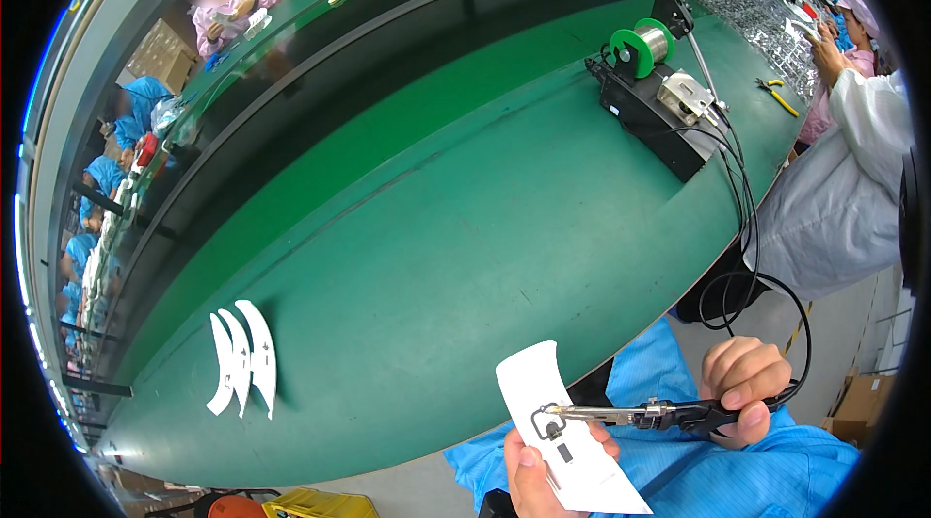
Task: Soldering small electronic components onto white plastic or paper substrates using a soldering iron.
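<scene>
While left grip (533, 475), partly hidden, pinches white panel (585, 455), right grip (745, 380) clasping soldering iron (669, 414), tip (557, 410) indistinct

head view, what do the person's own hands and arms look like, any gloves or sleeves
The left hand and right hand are bare, with no gloves. Around them shows a bright blue work garment with fine lines; where its sleeves end is unclear.
</scene>
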Demonstrator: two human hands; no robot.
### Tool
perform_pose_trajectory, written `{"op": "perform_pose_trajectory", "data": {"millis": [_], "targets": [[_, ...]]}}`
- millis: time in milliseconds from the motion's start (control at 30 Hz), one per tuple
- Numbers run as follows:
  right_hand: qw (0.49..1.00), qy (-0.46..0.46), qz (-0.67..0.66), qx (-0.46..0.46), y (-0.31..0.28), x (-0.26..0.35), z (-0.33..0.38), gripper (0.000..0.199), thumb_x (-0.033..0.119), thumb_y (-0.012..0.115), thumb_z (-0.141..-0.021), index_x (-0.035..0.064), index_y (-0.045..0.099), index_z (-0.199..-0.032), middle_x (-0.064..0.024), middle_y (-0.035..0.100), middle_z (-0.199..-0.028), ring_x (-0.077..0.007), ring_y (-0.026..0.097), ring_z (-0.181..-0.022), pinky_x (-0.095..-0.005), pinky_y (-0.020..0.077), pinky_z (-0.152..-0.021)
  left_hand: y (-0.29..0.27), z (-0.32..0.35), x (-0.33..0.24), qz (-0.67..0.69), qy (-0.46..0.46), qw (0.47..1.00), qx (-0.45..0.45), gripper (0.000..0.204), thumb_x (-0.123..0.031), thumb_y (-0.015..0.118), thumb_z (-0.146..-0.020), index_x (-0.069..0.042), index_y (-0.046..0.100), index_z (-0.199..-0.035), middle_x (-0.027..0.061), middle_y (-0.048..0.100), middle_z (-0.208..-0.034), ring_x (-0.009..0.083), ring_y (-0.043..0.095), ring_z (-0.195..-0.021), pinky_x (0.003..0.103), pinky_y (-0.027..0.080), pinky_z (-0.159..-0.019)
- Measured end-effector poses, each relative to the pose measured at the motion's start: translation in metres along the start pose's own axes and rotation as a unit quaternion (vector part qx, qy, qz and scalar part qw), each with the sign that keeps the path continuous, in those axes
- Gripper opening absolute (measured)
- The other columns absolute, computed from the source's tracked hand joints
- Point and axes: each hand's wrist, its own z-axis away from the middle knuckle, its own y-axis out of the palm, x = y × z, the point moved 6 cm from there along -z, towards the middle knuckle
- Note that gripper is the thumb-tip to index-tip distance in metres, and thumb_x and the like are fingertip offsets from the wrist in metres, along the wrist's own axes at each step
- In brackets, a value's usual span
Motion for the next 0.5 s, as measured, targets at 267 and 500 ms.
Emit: {"op": "perform_pose_trajectory", "data": {"millis": [267,500], "targets": [[1.0,0.002,0.017,0.004,0.0003,0.0049,-0.005,0.021,0.015,0.062,-0.082,-0.0032,0.054,-0.075,-0.0057,0.048,-0.045,-0.0129,0.043,-0.032,-0.0251,0.0318,-0.032,0.0064,-0.0009,-0.0015,0.0,-0.007,1.0,0.007,0.051,-0.045,0.04,-0.094,0.0,0.042,-0.117,0.0159,0.059,-0.084,0.022,0.06,-0.068,0.032,0.051,-0.059],[1.0,0.003,0.008,0.009,0.0002,0.0054,-0.0036,0.02,0.014,0.062,-0.082,-0.0036,0.054,-0.075,-0.0059,0.048,-0.045,-0.0127,0.042,-0.032,-0.0252,0.0313,-0.032,0.0053,0.0014,-0.0023,-0.009,-0.004,1.0,0.012,0.051,-0.045,0.038,-0.094,0.0,0.042,-0.117,0.0156,0.059,-0.083,0.0218,0.06,-0.068,0.031,0.051,-0.058]]}}
